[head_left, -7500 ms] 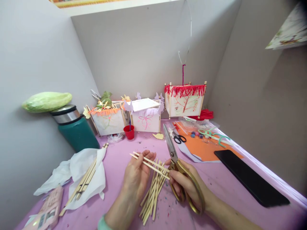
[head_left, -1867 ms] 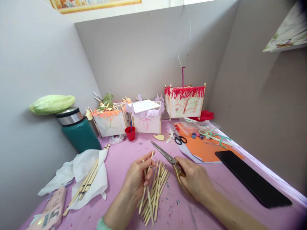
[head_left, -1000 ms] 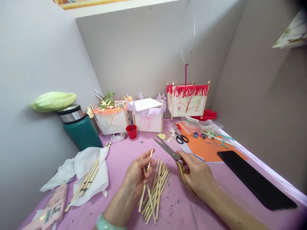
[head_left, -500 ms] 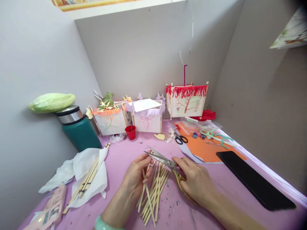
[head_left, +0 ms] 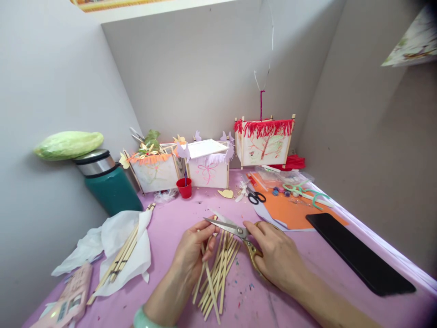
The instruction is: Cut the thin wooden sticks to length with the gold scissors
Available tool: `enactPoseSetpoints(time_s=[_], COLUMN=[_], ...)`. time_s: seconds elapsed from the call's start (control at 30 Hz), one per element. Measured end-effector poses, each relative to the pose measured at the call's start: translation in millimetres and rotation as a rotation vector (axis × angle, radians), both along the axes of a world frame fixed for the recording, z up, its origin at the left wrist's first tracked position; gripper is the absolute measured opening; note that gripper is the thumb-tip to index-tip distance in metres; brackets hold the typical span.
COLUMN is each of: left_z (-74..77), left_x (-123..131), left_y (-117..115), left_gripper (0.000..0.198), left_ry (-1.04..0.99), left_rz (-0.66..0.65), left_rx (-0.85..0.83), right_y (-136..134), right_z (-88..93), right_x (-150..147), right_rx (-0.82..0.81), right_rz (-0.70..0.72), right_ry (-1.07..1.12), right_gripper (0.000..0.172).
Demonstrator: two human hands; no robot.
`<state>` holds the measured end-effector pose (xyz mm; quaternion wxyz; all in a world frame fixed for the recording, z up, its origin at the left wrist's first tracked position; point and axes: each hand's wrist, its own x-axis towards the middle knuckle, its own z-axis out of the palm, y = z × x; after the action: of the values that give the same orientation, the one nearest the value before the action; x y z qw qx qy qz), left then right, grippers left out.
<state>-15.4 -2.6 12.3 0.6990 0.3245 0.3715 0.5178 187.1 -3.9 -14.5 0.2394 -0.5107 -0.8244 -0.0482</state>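
Observation:
My right hand (head_left: pixel 278 255) grips gold-handled scissors (head_left: pixel 240 231), their parted blades reaching left to the fingertips of my left hand (head_left: pixel 194 248). A thin wooden stick (head_left: pixel 215 218) is pinched in that left hand, its tip beside the blades; whether the blades touch it I cannot tell. Other sticks lean against or pass under the left fingers, partly hidden. Between my hands, a loose pile of pale wooden sticks (head_left: pixel 223 273) lies on the purple tabletop (head_left: pixel 266 300).
Decorated paper boxes (head_left: pixel 208 173) with stick frames stand at the back beside a red cup (head_left: pixel 185 187). Leftward are a teal bottle (head_left: pixel 114 189) and bundled sticks (head_left: pixel 126 255) on white paper. To the right lie black-handled scissors (head_left: pixel 256 197), orange paper (head_left: pixel 293 214) and a black slab (head_left: pixel 360 253).
The scissor blades have spread slightly wider, and more of the upper handle loop shows behind my right fingers. My left hand stays on the stick. The whole view has shifted a little.

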Motion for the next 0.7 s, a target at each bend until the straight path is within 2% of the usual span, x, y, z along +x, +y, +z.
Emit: enactPoseSetpoints(time_s=[0.17,0.33,0.47,0.7], left_z=[5.8,8.3,10.4,11.7], left_x=[2,0,-1,-2], left_y=[-2,-3,-3,-2], left_gripper=[0.015,0.024,0.032,0.033], left_ry=[0.023,0.165,0.240,0.185], left_rz=[0.034,0.124,0.148,0.176], left_rx=[-0.032,-0.020,-0.033,-0.025], right_y=[-3,-4,-4,-1], right_z=[0.8,0.3,1.7,-3.3], right_x=[-2,-7,-11,-9], right_rx=[-0.019,-0.056,-0.092,-0.102], right_rz=[0.004,-0.017,-0.030,-0.013], right_ry=[0.003,0.000,0.005,0.026], right_gripper=[0.048,0.050,0.044,0.033])
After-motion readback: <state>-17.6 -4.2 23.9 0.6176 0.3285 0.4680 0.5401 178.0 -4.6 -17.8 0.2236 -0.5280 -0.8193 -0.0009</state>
